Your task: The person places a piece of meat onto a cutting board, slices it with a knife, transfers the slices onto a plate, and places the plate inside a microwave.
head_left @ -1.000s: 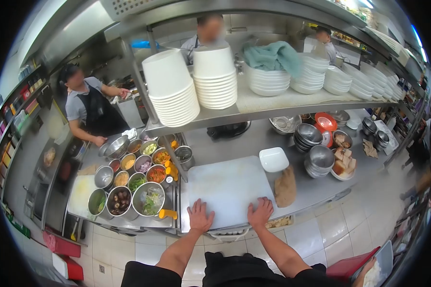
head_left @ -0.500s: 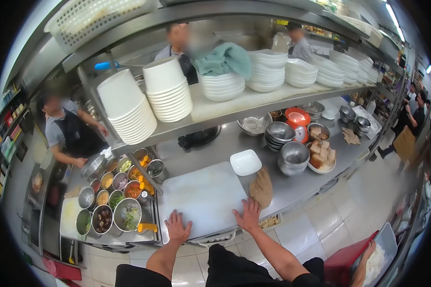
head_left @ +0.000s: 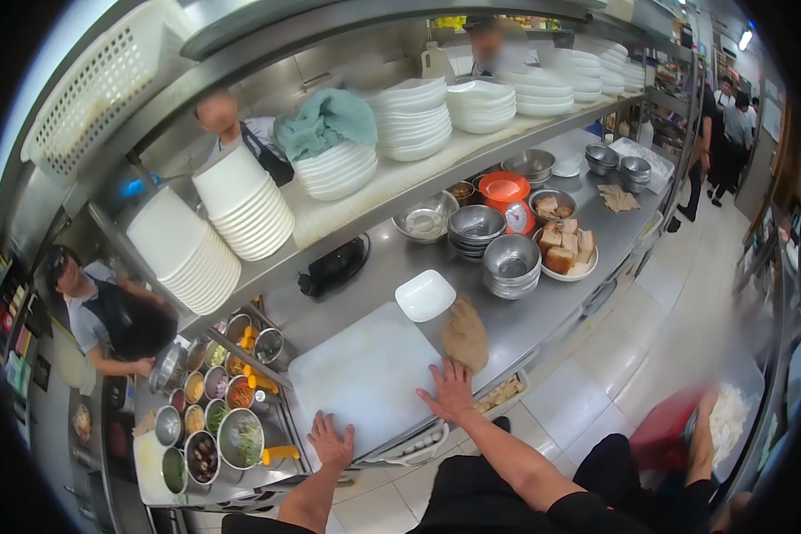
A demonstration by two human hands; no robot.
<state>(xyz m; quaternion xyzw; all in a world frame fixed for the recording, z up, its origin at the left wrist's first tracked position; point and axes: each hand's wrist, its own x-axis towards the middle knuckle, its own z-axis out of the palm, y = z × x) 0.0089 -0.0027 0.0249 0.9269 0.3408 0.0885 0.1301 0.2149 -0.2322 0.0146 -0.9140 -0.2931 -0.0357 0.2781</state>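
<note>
My left hand (head_left: 331, 438) lies flat with fingers spread at the near left corner of a white cutting board (head_left: 365, 365). Palm down near the board's right corner is my right hand (head_left: 448, 392), also empty, with its fingers apart. Just beyond its fingertips, a crumpled brown cloth (head_left: 465, 336) rests on the steel counter beside the board. A white square dish (head_left: 425, 295) sits at the board's far edge. Nothing lies on the board's surface between my hands.
Ingredient tubs (head_left: 241, 438) crowd the left. Steel bowls (head_left: 512, 262), a plate of meat blocks (head_left: 568, 247) and an orange scale (head_left: 505, 189) stand right. Overhead, a shelf (head_left: 329, 230) carries stacked dishes. One co-worker (head_left: 120, 311) handles a bowl at left; another person's arm (head_left: 701, 436) reaches by a red bin (head_left: 663, 436).
My view has turned right and tilted, so the shelf and counter appear shifted left and slanted. Both hands stay spread at the board's near edge.
</note>
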